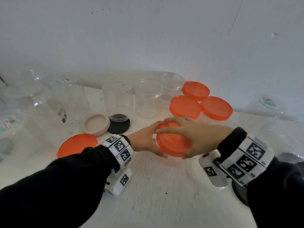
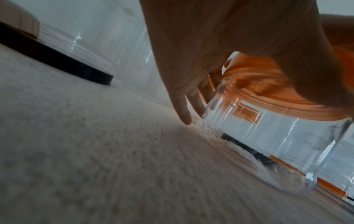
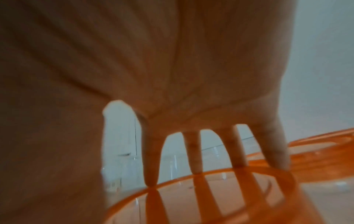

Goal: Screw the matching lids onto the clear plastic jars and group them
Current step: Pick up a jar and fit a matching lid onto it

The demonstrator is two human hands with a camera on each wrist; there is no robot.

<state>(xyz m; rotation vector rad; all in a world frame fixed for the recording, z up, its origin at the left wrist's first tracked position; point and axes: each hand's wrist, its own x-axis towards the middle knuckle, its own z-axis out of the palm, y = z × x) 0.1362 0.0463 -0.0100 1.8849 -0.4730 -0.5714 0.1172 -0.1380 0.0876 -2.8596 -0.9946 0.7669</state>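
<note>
An orange lid (image 1: 171,145) sits on top of a clear plastic jar (image 2: 277,136) in the middle of the white table. My left hand (image 1: 153,142) grips the jar from the left just under the lid, fingers (image 2: 182,109) curled round its wall. From above, my right hand (image 1: 189,137) grips the lid, its fingers (image 3: 151,166) spread over the far rim of the lid (image 3: 229,197) and the thumb on the near rim. In the head view the hands and lid hide most of the jar.
Three more orange lids (image 1: 185,106) are grouped just behind. Clear-lidded jars (image 1: 148,96) stand along the wall. A pink lid (image 1: 96,124), a black lid (image 1: 119,123) and a loose orange lid (image 1: 77,144) lie to the left. Large clear jars (image 1: 41,104) flank both sides.
</note>
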